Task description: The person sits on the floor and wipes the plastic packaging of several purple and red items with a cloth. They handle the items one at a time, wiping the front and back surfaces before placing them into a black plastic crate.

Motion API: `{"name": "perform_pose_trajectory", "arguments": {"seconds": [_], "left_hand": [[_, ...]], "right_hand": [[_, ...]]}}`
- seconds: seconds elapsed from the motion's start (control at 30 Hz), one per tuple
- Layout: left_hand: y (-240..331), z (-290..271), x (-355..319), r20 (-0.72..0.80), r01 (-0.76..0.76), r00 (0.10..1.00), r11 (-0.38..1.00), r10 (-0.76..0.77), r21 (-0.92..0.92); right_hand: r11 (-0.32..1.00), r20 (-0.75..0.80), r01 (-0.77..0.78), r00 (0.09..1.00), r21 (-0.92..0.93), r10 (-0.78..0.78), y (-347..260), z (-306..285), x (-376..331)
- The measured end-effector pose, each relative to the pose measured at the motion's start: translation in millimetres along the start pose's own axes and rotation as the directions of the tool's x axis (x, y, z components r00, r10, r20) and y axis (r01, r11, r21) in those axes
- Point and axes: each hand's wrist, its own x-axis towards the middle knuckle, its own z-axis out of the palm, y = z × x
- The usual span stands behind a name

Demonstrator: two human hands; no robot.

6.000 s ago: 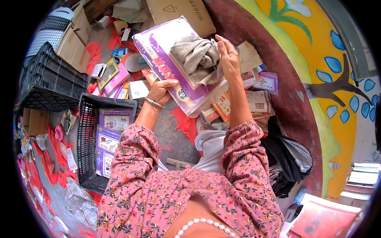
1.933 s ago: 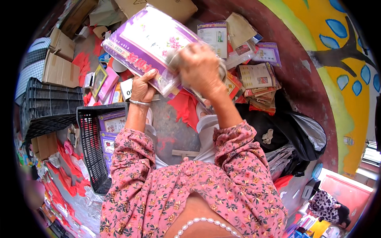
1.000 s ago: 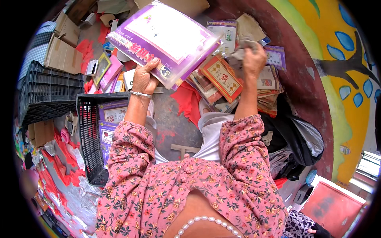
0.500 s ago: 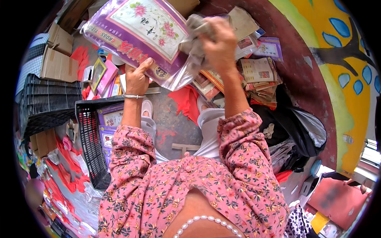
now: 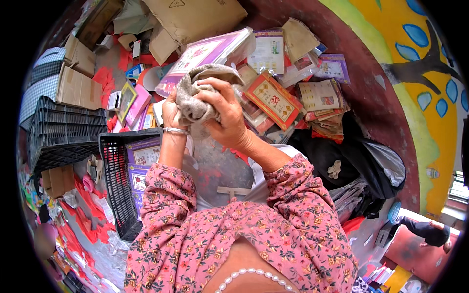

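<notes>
My left hand (image 5: 169, 115) is closed on the near edge of a flat purple packet (image 5: 205, 53). The packet is tilted up, has a flower picture on its face and is wrapped in clear plastic. My right hand (image 5: 225, 115) grips a crumpled grey cloth (image 5: 195, 93) and presses it against the packet's near side. Part of the packet and most of my left fingers are hidden behind the cloth.
Orange (image 5: 274, 100) and brown packets (image 5: 320, 93) lie heaped beyond my right hand. A black crate (image 5: 115, 180) with purple packets stands at left, stacked crates (image 5: 68, 127) beyond it. A cardboard box (image 5: 195, 19) is at the far side, a black bag (image 5: 361, 161) at right.
The purple packet has tilted, its face now seen at a slant. My right hand and the cloth have moved left and nearer, over the packet's near edge. A person's arm appears at lower right.
</notes>
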Motion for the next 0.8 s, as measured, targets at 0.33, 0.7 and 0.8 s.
{"name": "perform_pose_trajectory", "arguments": {"seconds": [0.33, 0.7, 0.8], "left_hand": [[4, -27, 3, -0.273, -0.152, 0.959, 0.95, 0.075, -0.274], [-10, 4, 10, -0.313, -0.36, 0.841, 0.889, 0.441, 0.284], [-15, 5, 8, -0.23, -0.343, 0.85, 0.829, 0.474, 0.442]], "right_hand": [[0.528, -0.116, -0.354, 0.739, 0.772, 0.664, 49, -57, 33], [0.67, -0.309, -0.335, 0.694, 0.662, 0.651, 37, -93, 35], [0.948, -0.235, -0.218, 0.958, -0.234, 0.162, 28, -49, 37]]}}
